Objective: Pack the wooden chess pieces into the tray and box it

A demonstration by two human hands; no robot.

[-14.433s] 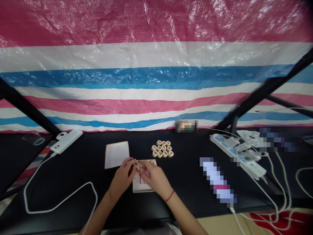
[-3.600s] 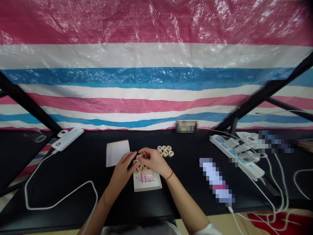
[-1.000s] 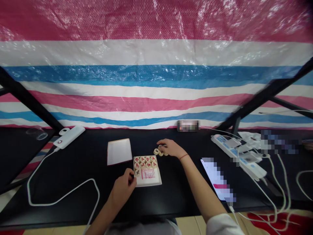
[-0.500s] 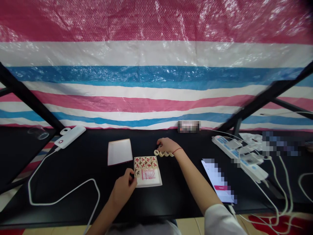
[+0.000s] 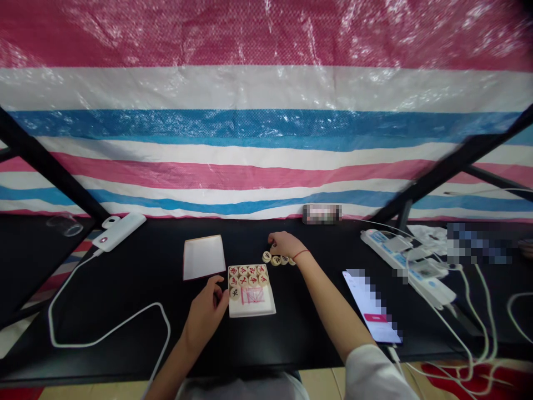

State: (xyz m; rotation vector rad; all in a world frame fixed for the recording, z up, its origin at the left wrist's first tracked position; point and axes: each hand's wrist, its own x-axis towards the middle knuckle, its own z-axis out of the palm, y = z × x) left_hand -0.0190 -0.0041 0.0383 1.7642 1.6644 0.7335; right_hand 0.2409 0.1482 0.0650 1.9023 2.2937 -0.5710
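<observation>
A square white box (image 5: 270, 300) holds two rows of round Chinese chess pieces with red characters (image 5: 248, 275). One piece with a dark character (image 5: 235, 293) lies below them at the left, and a red drawing marks the bare floor. My left hand (image 5: 206, 311) is beside the box's left edge, thumb and fingers apart, holding nothing. Behind a short row of dark-lettered pieces (image 5: 275, 260), my right hand (image 5: 286, 244) has its fingers curled down around what looks like another piece, mostly hidden. Part of that row is covered by the wrist.
The box's lid (image 5: 204, 257) lies inside up at the left. A white power bank (image 5: 120, 232) with a cable (image 5: 104, 340) is farther left. At right are a phone (image 5: 370, 308) and a power strip (image 5: 410, 269) with several cords. A striped sheet (image 5: 250, 128) hangs behind.
My left hand has drawn back a little from the dark-lettered piece in the box, and its fingers have opened. My right hand has barely moved.
</observation>
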